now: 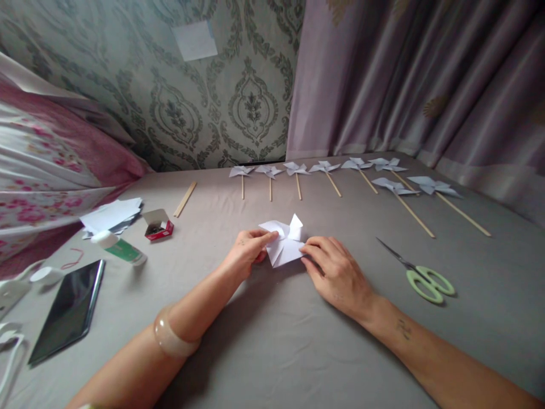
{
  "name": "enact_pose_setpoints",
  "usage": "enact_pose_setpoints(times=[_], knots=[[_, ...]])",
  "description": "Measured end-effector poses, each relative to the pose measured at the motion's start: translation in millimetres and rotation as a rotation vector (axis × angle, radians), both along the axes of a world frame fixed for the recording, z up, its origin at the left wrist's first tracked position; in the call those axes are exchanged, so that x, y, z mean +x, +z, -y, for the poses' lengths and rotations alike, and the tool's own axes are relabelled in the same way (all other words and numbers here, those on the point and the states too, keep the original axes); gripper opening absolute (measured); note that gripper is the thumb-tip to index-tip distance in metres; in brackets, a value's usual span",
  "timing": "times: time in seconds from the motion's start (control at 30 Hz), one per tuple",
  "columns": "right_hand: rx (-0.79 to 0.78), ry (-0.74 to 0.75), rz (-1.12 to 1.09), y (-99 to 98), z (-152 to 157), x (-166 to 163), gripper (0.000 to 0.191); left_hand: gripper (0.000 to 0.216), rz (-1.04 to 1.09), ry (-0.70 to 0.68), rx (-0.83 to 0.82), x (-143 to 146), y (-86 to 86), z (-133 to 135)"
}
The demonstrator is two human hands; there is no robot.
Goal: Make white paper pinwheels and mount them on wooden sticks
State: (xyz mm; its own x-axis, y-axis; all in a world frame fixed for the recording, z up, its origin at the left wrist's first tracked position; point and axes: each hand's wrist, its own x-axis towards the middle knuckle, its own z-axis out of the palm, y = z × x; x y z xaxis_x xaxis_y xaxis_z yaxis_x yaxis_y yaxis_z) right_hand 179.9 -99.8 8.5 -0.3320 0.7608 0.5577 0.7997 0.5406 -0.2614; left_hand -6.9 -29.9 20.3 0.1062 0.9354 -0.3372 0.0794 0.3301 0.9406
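A white paper pinwheel (pixel 284 241), partly folded, lies on the grey cloth (pixel 272 346) in front of me. My left hand (pixel 247 253) pinches its left flap, fingers closed on the paper. On the paper's right edge, my right hand (pixel 336 272) presses down with curled fingertips. Neither hand is lifted off the cloth.
Several finished paper pinwheels on wooden sticks (pixel 323 170) lie in a row at the back. Green-handled scissors (pixel 421 278) lie to the right. At left are a glue stick (pixel 121 248), a small red box (pixel 158 226), a paper stack (pixel 111 216), spare sticks (pixel 185 199) and a phone (pixel 70 309).
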Motion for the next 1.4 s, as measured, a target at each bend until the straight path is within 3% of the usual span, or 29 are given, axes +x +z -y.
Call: enact_pose_setpoints(times=[0.17, 0.33, 0.5, 0.8, 1.0, 1.4], knots=[[0.233, 0.014, -0.016, 5.4, 5, -6, 0.022, 0.034, 0.332, 0.079, -0.041, 9, 1.2, 12], [0.366, -0.041, -0.006, 4.7, 8, -8, 0.016, 0.034, 0.41, 0.104, -0.013, 15, 6.7, 24], [0.369, -0.038, -0.005, 5.3, 9, -7, 0.014, 0.033, 0.456, 0.108, -0.011, 16, 6.3, 26], [0.368, 0.013, -0.046, 9.5, 11, -8, 0.017, 0.027, 0.503, -0.099, -0.067, 17, 11.5, 32], [0.337, -0.002, -0.095, 14.4, 14, -10, 0.012, 0.019, 0.487, -0.095, -0.055, 19, 8.8, 33], [0.258, -0.106, -0.258, 19.2, 13, -11, 0.004, 0.027, 0.518, -0.062, -0.107, 21, 14.0, 37]])
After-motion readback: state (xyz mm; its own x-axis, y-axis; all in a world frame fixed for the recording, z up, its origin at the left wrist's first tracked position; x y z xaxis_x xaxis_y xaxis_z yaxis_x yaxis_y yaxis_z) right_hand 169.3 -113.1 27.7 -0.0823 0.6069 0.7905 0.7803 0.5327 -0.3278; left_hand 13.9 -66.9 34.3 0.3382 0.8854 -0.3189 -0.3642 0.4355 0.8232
